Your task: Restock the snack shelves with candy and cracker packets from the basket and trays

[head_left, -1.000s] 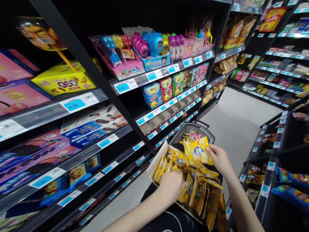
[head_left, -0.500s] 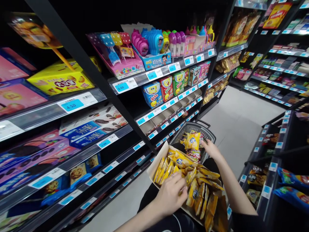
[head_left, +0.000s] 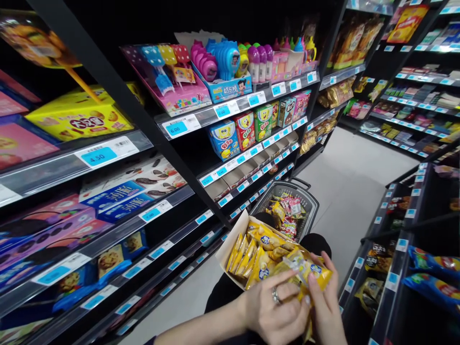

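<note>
My right hand (head_left: pixel 328 302) is closed on a yellow snack packet (head_left: pixel 318 273), thumb in front and fingers behind. My left hand (head_left: pixel 276 306), with a ring on one finger, is beside it; its index finger reaches to the packet's clear end and its fingers look pinched on the packet. Both hands are over an open cardboard box (head_left: pixel 233 242) of similar yellow packets, some upright and some lying flat. Past the box, a grey basket (head_left: pixel 312 211) on the floor holds loose small snack packets (head_left: pixel 287 211).
Shelves with blue price tags (head_left: pixel 176 128) run along my left, carrying boxed biscuits, toy candies and small cartons (head_left: pixel 224 139). A low rack (head_left: pixel 395 268) with bagged snacks stands on the right. Pale aisle floor (head_left: pixel 345 177) stretches ahead between them.
My right hand has come back from the basket to the box and now holds a yellow packet. My left hand has shifted right to meet it. The yellow packet atop the basket's pile has gone from there.
</note>
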A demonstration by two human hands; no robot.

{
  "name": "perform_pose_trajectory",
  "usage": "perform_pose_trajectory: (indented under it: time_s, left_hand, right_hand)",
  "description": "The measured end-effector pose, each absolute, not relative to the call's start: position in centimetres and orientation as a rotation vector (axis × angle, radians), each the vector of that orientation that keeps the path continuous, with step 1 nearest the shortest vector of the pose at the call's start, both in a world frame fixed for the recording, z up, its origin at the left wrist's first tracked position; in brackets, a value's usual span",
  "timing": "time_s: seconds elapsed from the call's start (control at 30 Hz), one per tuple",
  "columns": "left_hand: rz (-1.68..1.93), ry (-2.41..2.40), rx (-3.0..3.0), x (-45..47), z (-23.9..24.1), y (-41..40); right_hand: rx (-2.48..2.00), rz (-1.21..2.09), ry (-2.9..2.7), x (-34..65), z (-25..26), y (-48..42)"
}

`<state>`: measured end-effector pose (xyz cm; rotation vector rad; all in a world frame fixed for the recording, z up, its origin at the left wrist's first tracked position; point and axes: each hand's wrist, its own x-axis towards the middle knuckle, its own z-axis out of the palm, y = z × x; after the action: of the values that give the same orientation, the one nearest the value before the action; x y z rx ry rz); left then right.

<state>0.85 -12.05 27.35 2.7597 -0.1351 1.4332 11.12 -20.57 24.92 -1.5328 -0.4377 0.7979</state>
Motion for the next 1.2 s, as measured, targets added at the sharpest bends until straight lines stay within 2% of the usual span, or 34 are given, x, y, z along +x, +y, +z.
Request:
perform_pose_trajectory:
  time_s: [0.1,0.23,0.33,0.47,0.7,0.93,1.2]
  left_hand:
    - [1.258,-0.059,2.615,1.0,26.8,-12.3]
    - [0.934,0.387,2.381,-0.4,27.4,-11.8]
    - [0.665,0.750,1.928,-1.3,28.3,-10.9]
    - [0.410,0.609,1.174,-1.4,28.2,-10.2]
    - [0.608,0.779,1.250,-0.8,27.8,-10.3]
    - [0.679,0.909,1.281,-0.1,28.1,-10.2]
    - [0.717,0.926,1.328,-0.1,27.9,-10.2]
  right_hand:
    - [-1.335,1.033,-0.335,12.1,24.6,-20.6]
    - [-1.224,1.062,-0.290,13.3,25.0,-20.6]
    - [-1.249,1.072,-0.317,13.5,25.8,-20.6]
    - [-1.289,1.027,-0.335,13.2,26.5,-20.4]
    - [-1.364,0.870,-0.621,13.4,25.5,-20.7]
    - [-1.485,0.820,-0.624,14.0,24.0,-21.2]
    - [-1.553,0.517,-0.873,14.0,24.3,-21.3]
